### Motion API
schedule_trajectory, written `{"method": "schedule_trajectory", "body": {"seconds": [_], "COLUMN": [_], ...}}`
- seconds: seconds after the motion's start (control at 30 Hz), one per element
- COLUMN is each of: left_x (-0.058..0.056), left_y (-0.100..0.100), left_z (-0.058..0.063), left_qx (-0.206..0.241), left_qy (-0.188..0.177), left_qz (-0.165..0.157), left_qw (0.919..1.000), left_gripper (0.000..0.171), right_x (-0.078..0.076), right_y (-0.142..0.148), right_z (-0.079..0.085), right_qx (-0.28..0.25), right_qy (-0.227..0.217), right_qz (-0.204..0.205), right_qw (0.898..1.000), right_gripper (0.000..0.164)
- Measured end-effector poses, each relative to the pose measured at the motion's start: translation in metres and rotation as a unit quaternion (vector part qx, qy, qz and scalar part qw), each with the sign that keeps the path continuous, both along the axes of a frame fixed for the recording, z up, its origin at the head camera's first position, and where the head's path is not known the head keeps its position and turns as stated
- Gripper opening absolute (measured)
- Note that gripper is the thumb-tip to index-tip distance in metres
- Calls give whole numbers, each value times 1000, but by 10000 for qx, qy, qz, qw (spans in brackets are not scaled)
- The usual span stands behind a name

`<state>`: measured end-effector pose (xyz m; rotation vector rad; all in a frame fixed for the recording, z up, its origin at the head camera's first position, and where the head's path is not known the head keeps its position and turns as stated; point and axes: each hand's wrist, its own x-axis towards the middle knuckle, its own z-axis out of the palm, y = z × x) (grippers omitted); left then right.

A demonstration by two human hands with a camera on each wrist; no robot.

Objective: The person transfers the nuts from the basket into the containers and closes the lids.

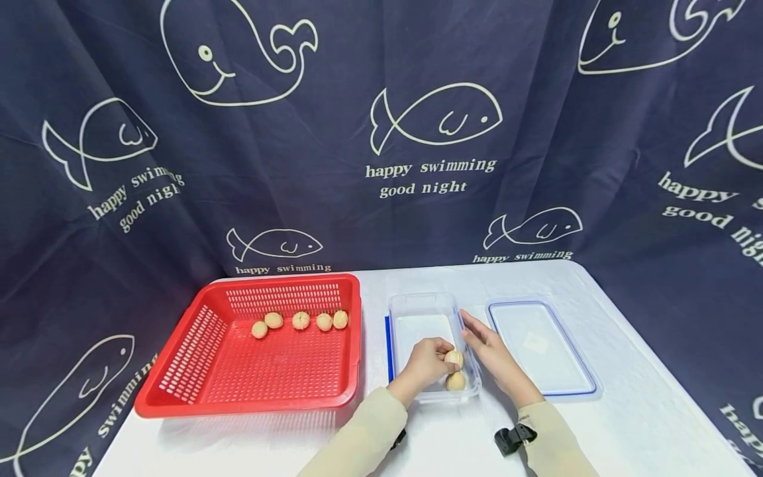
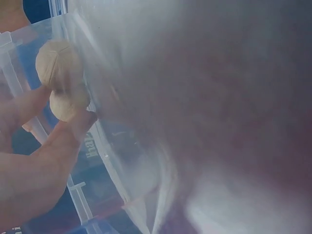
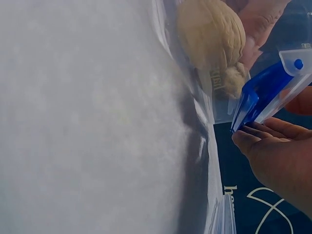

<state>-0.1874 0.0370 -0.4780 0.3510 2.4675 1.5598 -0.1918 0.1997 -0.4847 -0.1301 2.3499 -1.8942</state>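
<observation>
Plainly, the navy curtain (image 1: 340,205) carried white lettering, "happy swimming" over "good night", beneath outlined fish; at the head view's three o'clock edge the words were cut off partway. A pale square patch (image 1: 535,342) on the blue-rimmed clear lid (image 1: 524,368) was too faint to make out.

The left hand (image 1: 424,361) pinched a walnut (image 1: 454,359) inside the clear plastic container (image 1: 426,299), at about four o'clock from its middle; a second walnut (image 1: 456,381) lay just beside it, at five o'clock. The right hand (image 1: 491,348) had its fingers extended along the container's three o'clock wall, grasping nothing, its fingertips by a blue latch (image 3: 263,90) in the right wrist view.

Inside the container, room opened from ten to one o'clock. The red plastic basket (image 1: 197,402) sat at nine o'clock from it, a narrow strip of white table (image 1: 372,305) between them, with five more walnuts (image 1: 301,320) toward the basket's twelve to two o'clock side. The lid lay at three o'clock, well inside the table's right edge.

The left hand hid part of the container, and a hazy blur covered most of the left wrist view.
</observation>
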Motion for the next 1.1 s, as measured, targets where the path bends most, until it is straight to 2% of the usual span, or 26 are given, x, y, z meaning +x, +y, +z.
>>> {"method": "schedule_trajectory", "body": {"seconds": [0.3, 0.47, 0.57, 0.73, 1.1], "left_x": [-1, -1, -1, 1, 7], "left_y": [-1, -3, -4, -5, -17], "left_z": [1, 9, 16, 32, 89], "left_qx": [-268, -569, -584, -463, -246], "left_qy": [18, 22, 13, 46, 706], "left_qz": [-99, -86, -99, -145, -578], "left_qw": [9996, 9983, 9982, 9988, 9955], "left_gripper": [34, 39, 41, 42, 41], "right_x": [0, 1, 1, 1, 2], "right_y": [0, 0, 0, -1, 0], "right_z": [0, 1, 1, 0, 0], "right_qx": [-11, 23, 52, 3, -64], "right_qy": [45, 71, 75, 149, 168], "right_qz": [20, 30, 13, 25, 58], "right_qw": [10000, 10000, 10000, 9999, 9998], "right_gripper": [53, 53, 53, 54, 54]}}
